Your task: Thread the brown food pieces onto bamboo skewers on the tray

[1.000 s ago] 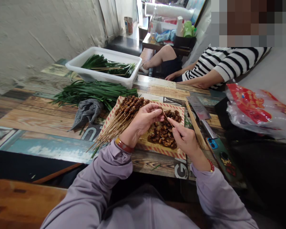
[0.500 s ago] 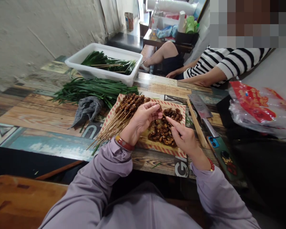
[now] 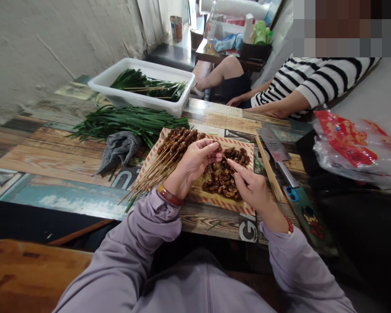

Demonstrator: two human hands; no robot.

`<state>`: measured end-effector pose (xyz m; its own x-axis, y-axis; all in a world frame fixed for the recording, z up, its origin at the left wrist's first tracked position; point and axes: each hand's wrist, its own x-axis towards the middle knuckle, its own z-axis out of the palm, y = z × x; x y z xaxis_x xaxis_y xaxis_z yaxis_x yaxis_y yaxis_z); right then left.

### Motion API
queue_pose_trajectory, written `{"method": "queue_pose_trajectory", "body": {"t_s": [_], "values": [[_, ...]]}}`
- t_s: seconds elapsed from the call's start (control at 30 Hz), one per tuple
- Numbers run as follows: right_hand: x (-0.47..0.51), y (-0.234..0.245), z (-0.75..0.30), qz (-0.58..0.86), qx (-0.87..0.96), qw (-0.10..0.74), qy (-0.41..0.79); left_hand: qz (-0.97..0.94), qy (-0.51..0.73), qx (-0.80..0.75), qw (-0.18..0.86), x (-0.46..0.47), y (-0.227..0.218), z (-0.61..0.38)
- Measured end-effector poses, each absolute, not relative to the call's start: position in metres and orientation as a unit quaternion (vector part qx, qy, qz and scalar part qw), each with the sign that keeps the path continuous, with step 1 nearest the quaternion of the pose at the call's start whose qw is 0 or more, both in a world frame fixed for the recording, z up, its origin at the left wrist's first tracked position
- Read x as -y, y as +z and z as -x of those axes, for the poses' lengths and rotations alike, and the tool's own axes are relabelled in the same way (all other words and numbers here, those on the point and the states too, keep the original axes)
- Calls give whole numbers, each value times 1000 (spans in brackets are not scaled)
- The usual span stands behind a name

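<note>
My left hand (image 3: 195, 163) pinches a small brown piece over a paper-lined tray (image 3: 215, 199). My right hand (image 3: 252, 187) grips a thin bamboo skewer (image 3: 228, 163) whose tip points at that piece. Under both hands lies a loose heap of brown pieces (image 3: 223, 182). To the left on the tray rests a row of filled skewers (image 3: 169, 154), their sticks fanning out toward me.
A bundle of bare skewers (image 3: 269, 171), a cleaver (image 3: 276, 154) and a phone (image 3: 304, 215) lie right of the tray. Green chives (image 3: 127, 121), a grey cloth (image 3: 119, 150) and a white tub (image 3: 143, 89) sit to the left. A person in a striped top (image 3: 313, 82) sits opposite, beside a plastic bag (image 3: 352, 148).
The view shifted slightly. My hands stay together over the tray, with only small finger movement at the skewer tip.
</note>
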<state>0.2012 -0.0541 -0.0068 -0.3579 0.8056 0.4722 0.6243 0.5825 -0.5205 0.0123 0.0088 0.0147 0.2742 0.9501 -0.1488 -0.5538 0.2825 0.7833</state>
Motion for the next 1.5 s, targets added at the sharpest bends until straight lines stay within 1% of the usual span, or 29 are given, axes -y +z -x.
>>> {"method": "queue_pose_trajectory", "body": {"t_s": [0.67,0.83,1.07,1.5], "values": [[54,-4,-200,451,807,356,137,-314,509,-317,736,-9,14,-13],[54,-3,-200,442,808,366,135,-322,517,-320,726,-9,13,-14],[54,-4,-200,466,801,350,136,-336,532,-322,707,-8,14,-15],[53,-6,-197,452,795,385,122,-338,512,-319,722,-3,17,-18]]}}
